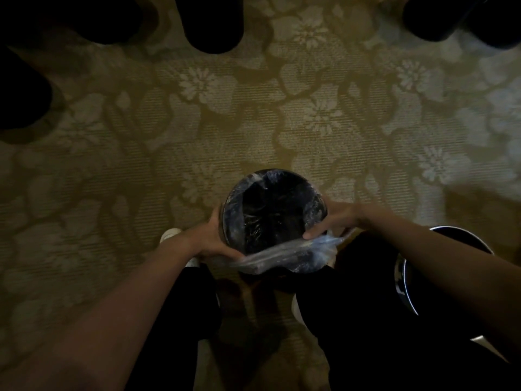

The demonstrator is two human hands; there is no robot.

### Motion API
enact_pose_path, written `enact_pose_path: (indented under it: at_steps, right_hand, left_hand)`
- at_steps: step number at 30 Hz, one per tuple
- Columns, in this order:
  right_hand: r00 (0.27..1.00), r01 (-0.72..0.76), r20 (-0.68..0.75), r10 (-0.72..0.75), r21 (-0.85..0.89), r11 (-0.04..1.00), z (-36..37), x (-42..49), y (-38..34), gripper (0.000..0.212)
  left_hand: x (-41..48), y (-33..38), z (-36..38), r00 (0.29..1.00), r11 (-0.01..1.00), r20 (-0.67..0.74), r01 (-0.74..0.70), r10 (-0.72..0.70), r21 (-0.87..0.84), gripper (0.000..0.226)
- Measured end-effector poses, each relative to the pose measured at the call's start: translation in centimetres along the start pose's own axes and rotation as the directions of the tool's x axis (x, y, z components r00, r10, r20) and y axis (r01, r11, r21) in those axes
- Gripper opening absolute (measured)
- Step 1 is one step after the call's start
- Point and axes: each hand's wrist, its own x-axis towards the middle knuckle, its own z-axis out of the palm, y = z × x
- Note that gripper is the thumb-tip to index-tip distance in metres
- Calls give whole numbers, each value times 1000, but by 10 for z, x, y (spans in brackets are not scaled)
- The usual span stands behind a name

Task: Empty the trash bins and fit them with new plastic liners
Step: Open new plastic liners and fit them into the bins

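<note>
- I see a round dark bin point(225, 221) standing upright on the patterned carpet point(253, 108), just ahead of the person's legs.
- A clear plastic liner point(282, 256) sits inside it. The film covers the inner wall and wraps over the far rim. I can make out nothing but the liner in the bin, though its bottom is dark.
- On the near side the liner's edge is not yet over the rim. It stretches as a loose band across the opening, from one grip to the other.
- The left grip point(212, 238) clasps the bin's near-left rim, with the thumb along the outer wall and the fingers curled at the band's left end.
- The right grip point(335, 218) rests at the bin's right rim and pinches the liner's edge, holding it taut.
- A second bin point(406, 280) stands near the right, partly hidden by the right arm; I cannot tell what it holds.
</note>
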Motion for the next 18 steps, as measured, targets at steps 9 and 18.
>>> enact_pose_path:
  at_steps: [9, 18]
  right_hand:
    - [996, 16, -81, -45, -330, 944, 41, -32, 23, 136]
    - [965, -131, -257, -46, -631, 765, 53, -12, 37, 112]
  left_hand:
    - [0, -8, 27, 998, 994, -10, -62, 61, -90, 168]
    - [6, -26, 26, 999, 993, -32, -11, 14, 114, 162]
